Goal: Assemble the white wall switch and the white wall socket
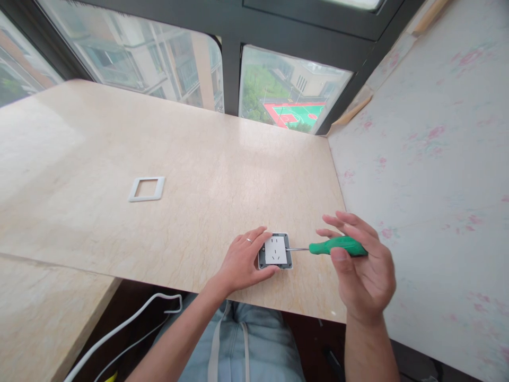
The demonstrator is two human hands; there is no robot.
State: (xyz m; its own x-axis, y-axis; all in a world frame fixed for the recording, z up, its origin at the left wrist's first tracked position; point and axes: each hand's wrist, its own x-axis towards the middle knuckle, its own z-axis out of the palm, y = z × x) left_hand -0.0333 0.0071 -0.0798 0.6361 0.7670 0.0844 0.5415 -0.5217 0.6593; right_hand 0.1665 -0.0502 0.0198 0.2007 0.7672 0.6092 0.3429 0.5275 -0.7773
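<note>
A wall socket (pixel 275 250) with a white face and a dark grey surround lies face up near the front edge of the stone counter. My left hand (pixel 247 258) grips it from the left, fingers over the far edge and thumb along the near one. In my right hand (pixel 363 265) is a screwdriver (pixel 338 246) with a green handle, held between thumb and forefinger while the other fingers stretch out. Its thin metal shaft points left, and the tip meets the right side of the socket's face.
A white square cover frame (pixel 146 189) lies on the counter (pixel 222 175) to the left. Windows with dark frames (pixel 233 74) stand behind, and a floral-papered wall (pixel 437 185) bounds the right. A white cable (pixel 127 321) hangs below the counter at the lower left.
</note>
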